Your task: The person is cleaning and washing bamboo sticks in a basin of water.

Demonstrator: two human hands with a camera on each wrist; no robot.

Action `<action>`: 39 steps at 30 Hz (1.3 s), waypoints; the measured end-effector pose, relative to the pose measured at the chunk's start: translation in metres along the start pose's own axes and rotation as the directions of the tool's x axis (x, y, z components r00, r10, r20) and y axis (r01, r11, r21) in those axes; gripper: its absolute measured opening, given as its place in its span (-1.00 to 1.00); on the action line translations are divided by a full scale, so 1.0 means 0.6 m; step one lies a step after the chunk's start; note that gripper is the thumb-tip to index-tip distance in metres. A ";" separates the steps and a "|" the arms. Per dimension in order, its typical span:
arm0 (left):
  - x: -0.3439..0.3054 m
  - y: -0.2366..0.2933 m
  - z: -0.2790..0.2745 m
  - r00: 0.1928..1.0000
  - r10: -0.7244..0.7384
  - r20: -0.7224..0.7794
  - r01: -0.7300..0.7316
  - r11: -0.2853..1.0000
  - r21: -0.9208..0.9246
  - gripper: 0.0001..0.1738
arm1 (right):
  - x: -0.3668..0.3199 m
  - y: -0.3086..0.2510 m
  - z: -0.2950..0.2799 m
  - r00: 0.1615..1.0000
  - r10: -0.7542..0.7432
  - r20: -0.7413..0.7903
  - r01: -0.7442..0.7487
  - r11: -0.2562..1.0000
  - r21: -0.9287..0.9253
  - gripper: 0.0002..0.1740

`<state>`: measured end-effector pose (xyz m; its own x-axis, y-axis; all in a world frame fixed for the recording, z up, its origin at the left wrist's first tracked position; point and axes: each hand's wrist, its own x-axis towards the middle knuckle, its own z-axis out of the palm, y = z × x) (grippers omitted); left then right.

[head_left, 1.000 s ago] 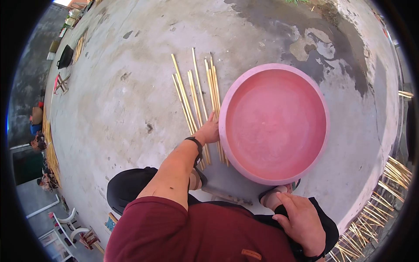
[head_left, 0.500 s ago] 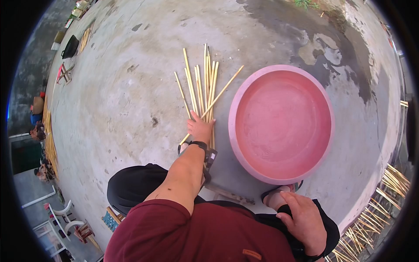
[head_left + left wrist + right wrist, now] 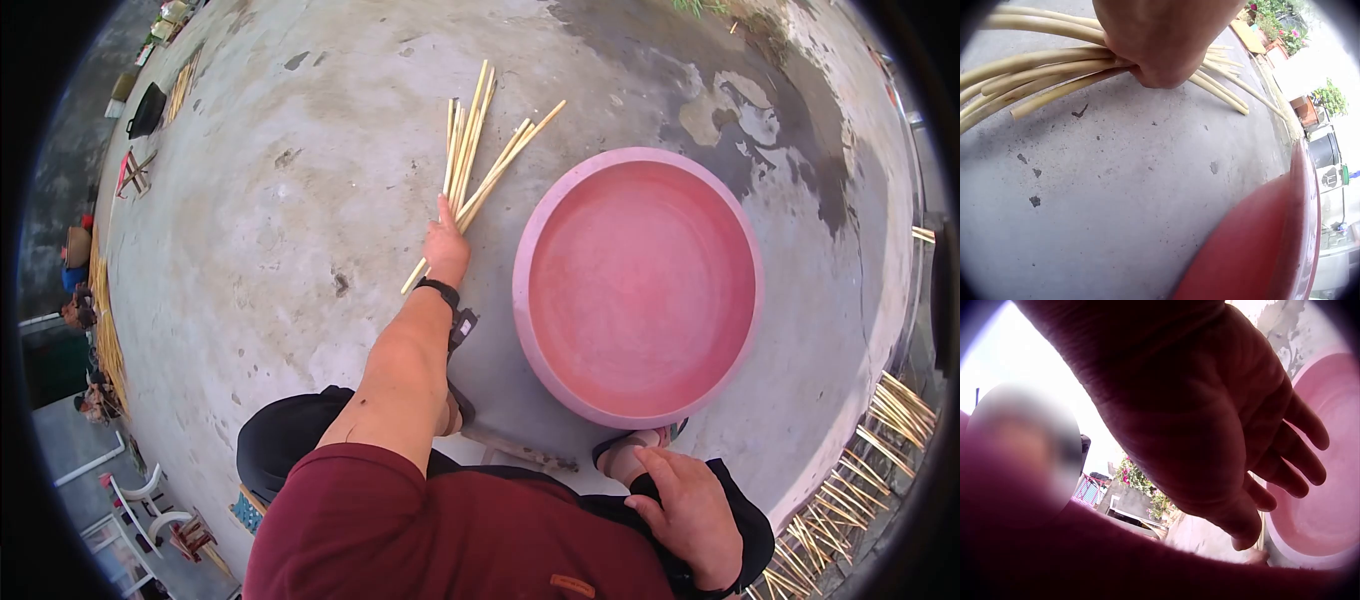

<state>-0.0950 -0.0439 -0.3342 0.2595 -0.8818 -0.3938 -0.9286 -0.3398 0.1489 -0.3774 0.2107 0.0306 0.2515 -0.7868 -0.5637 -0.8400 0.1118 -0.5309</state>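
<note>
My left hand (image 3: pixel 446 246) grips a loose bundle of pale, peeled sticks (image 3: pixel 462 150) in front of me, left of the basin. Their far ends fan out, two leaning right across the others, and one short end sticks out behind the hand. In the left wrist view the sticks (image 3: pixel 1041 62) pass under the curled hand (image 3: pixel 1160 44) and come out on both sides. A large round pink basin (image 3: pixel 640 285) stands on the concrete to the right. My right hand (image 3: pixel 700 510) lies over my right knee, its fingers (image 3: pixel 1288 465) relaxed and holding nothing.
Many more sticks (image 3: pixel 905 410) lie along the right edge of the yard. A low wooden piece (image 3: pixel 520 452) is between my feet. Far left are a small folding stool (image 3: pixel 133 172) and a black tub (image 3: pixel 147 110). A wet patch (image 3: pixel 690 110) darkens the ground beyond the basin.
My left hand has gathered the sticks that lay spread on the ground beside the basin. It has moved them forward, away from my feet. The right hand stays put.
</note>
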 end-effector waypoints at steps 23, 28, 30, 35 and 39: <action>-0.036 -0.091 -0.095 0.982 0.186 0.043 -0.186 0.982 -0.011 -0.71 | -0.046 0.021 0.012 0.988 -0.067 -0.137 0.059 0.996 -0.063 -0.46; -0.063 -0.094 -0.162 0.981 0.183 -0.066 -0.183 0.983 -0.005 -0.69 | -0.070 0.017 0.007 0.979 -0.136 -0.153 0.112 0.981 -0.156 -0.55; -0.085 -0.086 -0.187 0.961 0.233 -0.149 -0.241 0.970 -0.042 -0.69 | -0.089 0.021 0.006 0.974 -0.156 -0.166 0.131 0.979 -0.154 -0.58; -0.143 0.001 -0.274 0.895 0.304 -0.327 -0.353 0.930 -0.101 -0.64 | -0.152 0.017 -0.034 0.748 -0.323 -0.579 0.253 0.946 -0.200 -0.62; -0.243 0.088 -0.323 0.837 0.477 -0.268 -0.543 0.779 -0.313 -0.61 | -0.274 0.011 -0.065 0.283 -0.183 -0.942 0.539 0.842 -0.001 -0.62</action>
<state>-0.1302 0.0033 -0.0933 -0.1544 -0.9879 -0.0159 -0.7815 0.1122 0.6138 -0.4432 0.3170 0.1446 -0.2279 -0.8147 0.5332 -0.5727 -0.3307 -0.7501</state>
